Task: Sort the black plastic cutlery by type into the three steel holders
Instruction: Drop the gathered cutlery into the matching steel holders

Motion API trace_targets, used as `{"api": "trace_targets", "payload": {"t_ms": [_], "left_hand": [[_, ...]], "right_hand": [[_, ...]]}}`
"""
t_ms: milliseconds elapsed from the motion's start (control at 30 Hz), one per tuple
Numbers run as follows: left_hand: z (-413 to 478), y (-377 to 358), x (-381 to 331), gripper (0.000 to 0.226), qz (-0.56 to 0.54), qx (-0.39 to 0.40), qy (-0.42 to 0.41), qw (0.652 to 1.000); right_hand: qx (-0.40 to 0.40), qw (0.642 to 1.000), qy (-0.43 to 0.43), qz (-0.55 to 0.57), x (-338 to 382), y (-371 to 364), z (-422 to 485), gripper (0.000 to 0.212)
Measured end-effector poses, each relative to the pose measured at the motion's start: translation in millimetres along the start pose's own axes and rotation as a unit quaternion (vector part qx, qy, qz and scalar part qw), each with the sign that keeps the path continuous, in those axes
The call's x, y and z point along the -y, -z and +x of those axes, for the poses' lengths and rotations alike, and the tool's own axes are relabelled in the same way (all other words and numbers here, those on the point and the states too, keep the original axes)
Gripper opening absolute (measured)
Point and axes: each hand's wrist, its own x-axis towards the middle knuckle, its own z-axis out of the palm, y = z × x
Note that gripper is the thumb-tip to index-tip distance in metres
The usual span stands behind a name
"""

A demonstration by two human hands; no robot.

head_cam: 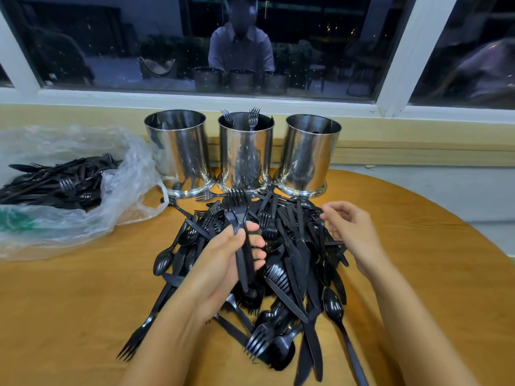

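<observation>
The left hand [223, 260] grasps a small bundle of forks [236, 203]. Its fingers are curled around the handles, and the tines point up toward 12 o'clock. The right hand [349, 231] is at 3 o'clock from the left one. Its fingers are bent, and the fingertips [324, 211] reach the upper right edge of the pile. I cannot tell if they pinch a piece or only touch it.

Under both hands lies the pile of black cutlery [295, 280], with forks, spoons and knives mixed together on the round wooden table [423, 260]. Some pieces stick out of the pile toward 6 and 7 o'clock.

At 12 o'clock from the pile stand the three steel holders in a row, upright and just beside each other: the left holder [179, 151], the middle holder [245, 157] and the right holder [309, 157]. Fork tines [254, 115] rise above the rim of the middle holder. What is inside the other two is too dark to tell.

At 10 o'clock from the pile lies a clear plastic bag [122, 174], open, with more black cutlery [55, 182] inside.

Behind the holders is a window [320, 37] with a white frame.
</observation>
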Motion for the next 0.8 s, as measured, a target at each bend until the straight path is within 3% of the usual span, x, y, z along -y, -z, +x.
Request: {"api": "trace_targets", "payload": {"t_ms": [267, 400, 633, 800], "left_hand": [[4.4, -1.1, 4.2, 0.024, -0.048, -0.05, 0.01, 0.998], [5.7, -0.5, 4.4, 0.023, -0.088, -0.058, 0.021, 0.994], [6.3, -3.6, 4.8, 0.015, -0.118, -0.079, 0.018, 0.99], [4.8, -7.7, 10.5, 0.012, -0.093, -0.085, 0.007, 0.992]], "right_hand": [[0.069, 0.972, -0.055, -0.219, 1.8, -32.9, 56.9, 0.038], [0.074, 0.983, -0.066, -0.153, 18.7, -30.9, 66.9, 0.037], [-0.057, 0.993, 0.099, -0.033, 73.3, 0.7, 40.5, 0.014], [0.015, 0.983, 0.014, 0.184, 67.2, -11.0, -30.4, 0.017]]}}
